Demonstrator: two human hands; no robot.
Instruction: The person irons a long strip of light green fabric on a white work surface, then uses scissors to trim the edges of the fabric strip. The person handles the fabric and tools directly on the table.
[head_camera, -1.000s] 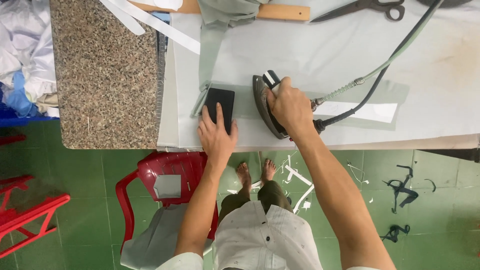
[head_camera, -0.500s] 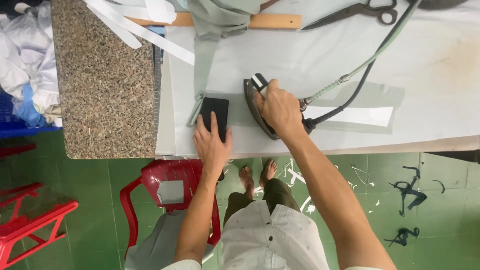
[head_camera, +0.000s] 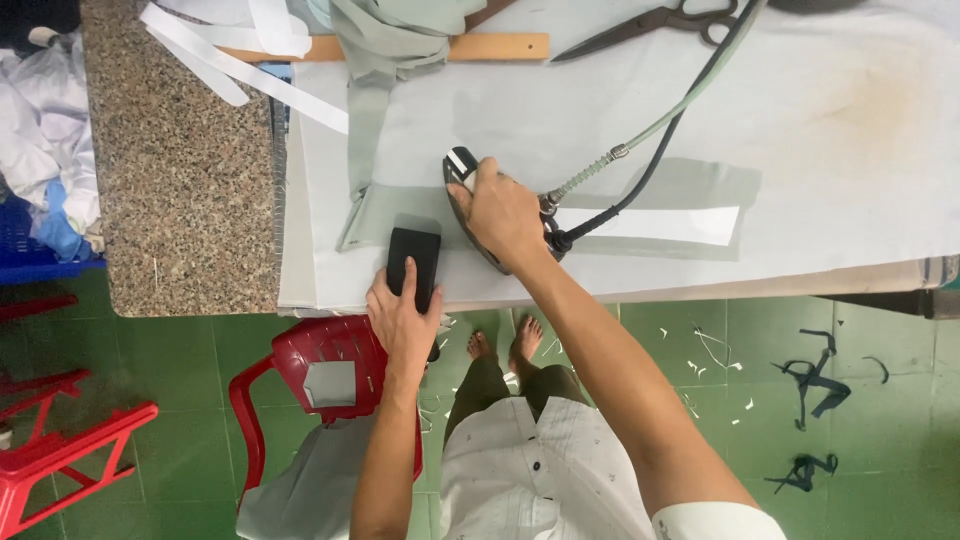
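My right hand (head_camera: 503, 212) grips the handle of a steam iron (head_camera: 462, 185) resting on a pale green fabric strip (head_camera: 690, 190) that lies across the white ironing cloth (head_camera: 820, 110). A white strip (head_camera: 665, 224) lies along the green one, to the right of the iron. Just left of the iron, my left hand (head_camera: 402, 310) presses a small black block (head_camera: 412, 258) onto the green strip near the table's front edge. The iron's hose and black cord (head_camera: 650, 125) run up to the far right.
A speckled granite slab (head_camera: 185, 150) adjoins the table at left. Large scissors (head_camera: 650, 20), a wooden ruler (head_camera: 500, 46) and white strips (head_camera: 235, 65) lie at the back. A red plastic chair (head_camera: 330, 370) with grey cloth stands below. Scraps litter the green floor (head_camera: 810, 380).
The iron and my right hand have slid left along the green strip. My left hand has drawn the black block toward the table's front edge.
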